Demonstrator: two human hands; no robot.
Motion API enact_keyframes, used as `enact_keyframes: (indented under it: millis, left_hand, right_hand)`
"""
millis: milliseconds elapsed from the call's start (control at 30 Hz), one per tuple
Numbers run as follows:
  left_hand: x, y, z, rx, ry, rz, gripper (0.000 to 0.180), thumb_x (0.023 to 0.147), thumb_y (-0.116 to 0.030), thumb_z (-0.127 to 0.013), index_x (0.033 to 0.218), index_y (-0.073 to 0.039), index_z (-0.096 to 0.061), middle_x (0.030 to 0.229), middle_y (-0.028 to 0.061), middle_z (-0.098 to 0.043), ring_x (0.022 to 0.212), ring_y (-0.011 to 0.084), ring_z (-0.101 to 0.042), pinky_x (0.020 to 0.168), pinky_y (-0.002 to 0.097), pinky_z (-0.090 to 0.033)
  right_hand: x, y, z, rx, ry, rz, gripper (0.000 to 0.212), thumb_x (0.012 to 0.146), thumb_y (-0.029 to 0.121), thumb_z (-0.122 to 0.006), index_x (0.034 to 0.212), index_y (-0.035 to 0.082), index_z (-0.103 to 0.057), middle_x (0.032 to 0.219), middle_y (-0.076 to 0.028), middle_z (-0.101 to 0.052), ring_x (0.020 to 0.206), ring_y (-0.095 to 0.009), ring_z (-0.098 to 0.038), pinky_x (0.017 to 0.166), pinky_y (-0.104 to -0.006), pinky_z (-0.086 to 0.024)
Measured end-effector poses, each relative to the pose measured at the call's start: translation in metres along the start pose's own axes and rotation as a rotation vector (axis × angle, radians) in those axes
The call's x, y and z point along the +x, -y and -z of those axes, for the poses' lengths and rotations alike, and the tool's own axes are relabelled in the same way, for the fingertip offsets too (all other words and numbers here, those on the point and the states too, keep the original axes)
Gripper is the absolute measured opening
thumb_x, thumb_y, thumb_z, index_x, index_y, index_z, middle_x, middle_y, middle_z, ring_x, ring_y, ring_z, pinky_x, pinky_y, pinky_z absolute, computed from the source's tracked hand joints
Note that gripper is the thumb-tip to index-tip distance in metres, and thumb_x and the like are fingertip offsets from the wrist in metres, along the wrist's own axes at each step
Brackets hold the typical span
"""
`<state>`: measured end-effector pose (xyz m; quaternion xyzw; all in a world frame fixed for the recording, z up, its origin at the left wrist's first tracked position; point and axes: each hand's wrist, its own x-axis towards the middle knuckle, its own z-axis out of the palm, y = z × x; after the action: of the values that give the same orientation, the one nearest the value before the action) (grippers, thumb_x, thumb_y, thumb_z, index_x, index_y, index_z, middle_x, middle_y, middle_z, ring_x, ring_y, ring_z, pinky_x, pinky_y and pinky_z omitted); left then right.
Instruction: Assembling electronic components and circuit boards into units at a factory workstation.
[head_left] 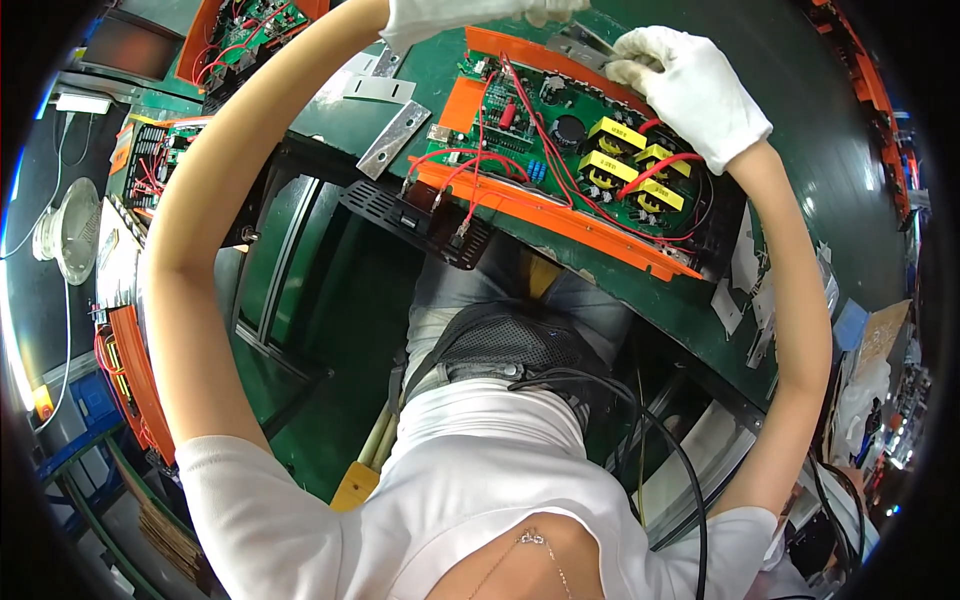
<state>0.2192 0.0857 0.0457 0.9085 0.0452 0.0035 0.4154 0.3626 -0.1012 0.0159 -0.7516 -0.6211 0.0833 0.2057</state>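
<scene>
My right hand [690,90], in a white glove, is at the far right edge of an open orange-framed electronic unit [570,205]. Its thumb and fingers are curled together beside a small metal plate [585,45]; what they pinch, if anything, is hidden. My left hand [470,10], also gloved, reaches along the top edge of the picture, which cuts it off, so its grip does not show. Inside the unit lie a green circuit board [550,125], yellow-wrapped transformers [618,135] and red wires. A black slotted end panel [415,220] hangs from wires at the near left.
Flat metal brackets [395,140] lie left of the unit, and more metal pieces [730,305] sit at the bench's near right. Other orange-framed units [265,35] stand at the left and far right. A black cable [660,430] crosses by my waist.
</scene>
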Motion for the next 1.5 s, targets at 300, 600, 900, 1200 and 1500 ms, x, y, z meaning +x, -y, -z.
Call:
enact_keyframes:
  millis: [300,600,900,1200,1500]
  left_hand:
    - [-0.006,-0.011,-0.01,0.029,-0.019,0.049,0.026,0.081,-0.017,-0.071,0.103,-0.002,-0.069,0.093,0.0107,-0.071,0.084,0.0165,-0.065,0.078,0.0278,-0.052]
    - [0.001,-0.009,-0.014,0.186,-0.05,-0.072,0.017,0.078,-0.008,-0.067,0.093,0.001,-0.07,0.084,0.0111,-0.071,0.073,0.0158,-0.065,0.069,0.0283,-0.052]
    - [0.003,-0.005,-0.015,0.108,-0.069,-0.039,0.016,0.077,-0.007,-0.067,0.091,0.0,-0.071,0.081,0.0115,-0.071,0.071,0.0155,-0.065,0.069,0.0278,-0.052]
    - [-0.004,-0.009,-0.01,0.052,-0.063,-0.01,0.021,0.083,-0.014,-0.065,0.099,-0.002,-0.07,0.087,0.0134,-0.071,0.077,0.0173,-0.066,0.074,0.0286,-0.052]
    - [0.003,-0.004,-0.013,0.353,0.002,-0.219,0.021,0.083,-0.016,-0.062,0.099,-0.003,-0.069,0.092,0.0178,-0.068,0.081,0.029,-0.066,0.074,0.0341,-0.052]
  right_hand:
    - [0.003,0.0,0.002,-0.112,0.038,0.102,0.019,0.084,0.017,-0.064,0.096,0.001,-0.066,0.088,-0.016,-0.066,0.078,-0.029,-0.065,0.072,-0.0335,-0.051]
    - [0.0,-0.003,-0.002,-0.22,-0.023,0.187,0.019,0.084,0.017,-0.064,0.097,0.003,-0.066,0.091,-0.015,-0.066,0.08,-0.03,-0.065,0.073,-0.0341,-0.052]
    - [-0.004,-0.009,-0.006,-0.151,-0.069,0.21,0.021,0.084,0.016,-0.065,0.1,0.003,-0.067,0.092,-0.014,-0.067,0.081,-0.028,-0.066,0.074,-0.0318,-0.052]
    - [-0.011,-0.006,-0.007,-0.002,-0.064,0.047,0.02,0.086,0.014,-0.064,0.102,0.003,-0.067,0.091,-0.011,-0.069,0.08,-0.021,-0.068,0.073,-0.0277,-0.052]
    - [-0.01,-0.013,-0.01,-0.166,-0.117,0.181,0.02,0.085,0.014,-0.064,0.103,0.004,-0.067,0.092,-0.01,-0.069,0.081,-0.022,-0.068,0.074,-0.0282,-0.053]
